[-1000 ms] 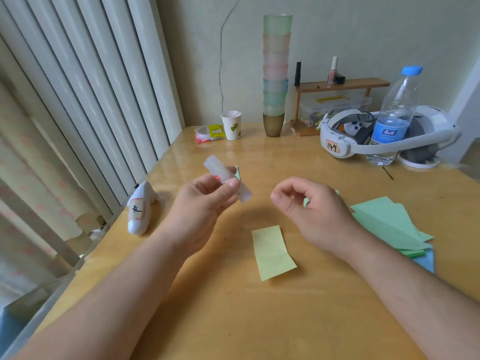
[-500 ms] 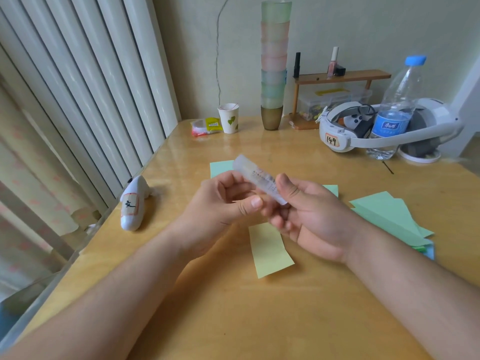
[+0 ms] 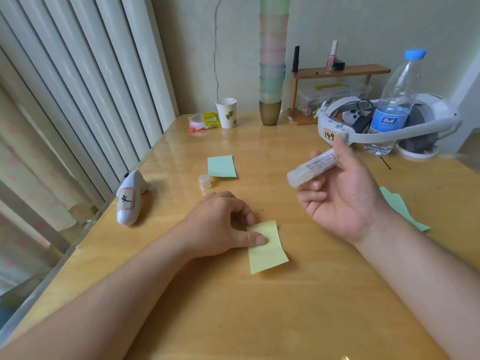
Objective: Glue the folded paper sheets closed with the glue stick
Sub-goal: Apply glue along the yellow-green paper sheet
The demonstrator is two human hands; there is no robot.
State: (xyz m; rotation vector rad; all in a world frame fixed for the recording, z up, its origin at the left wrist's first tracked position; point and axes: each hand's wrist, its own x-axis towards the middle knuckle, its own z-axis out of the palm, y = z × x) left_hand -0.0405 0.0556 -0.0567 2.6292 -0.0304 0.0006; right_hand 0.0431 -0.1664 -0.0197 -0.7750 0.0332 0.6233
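Observation:
My right hand (image 3: pixel 342 201) holds a translucent glue stick (image 3: pixel 311 171) palm-up above the table, its open end pointing left. The stick's clear cap (image 3: pixel 204 181) stands on the table near a folded teal sheet (image 3: pixel 221 166). My left hand (image 3: pixel 220 227) rests on the table with its thumb pressing the top left corner of a folded yellow-green sheet (image 3: pixel 267 249). More green sheets (image 3: pixel 400 206) lie at the right, partly hidden by my right wrist.
A white handheld device (image 3: pixel 130 203) lies near the left table edge (image 3: pixel 91 229). At the back stand a paper cup (image 3: pixel 226 113), a stack of coloured cups (image 3: pixel 271 74), a small wooden shelf (image 3: pixel 340 71), a white headset (image 3: pixel 389 123) and a water bottle (image 3: pixel 394 107).
The cap came off the glue stick and now stands on the table. The stick passed to my right hand, which moved right. My left hand dropped onto the yellow-green sheet.

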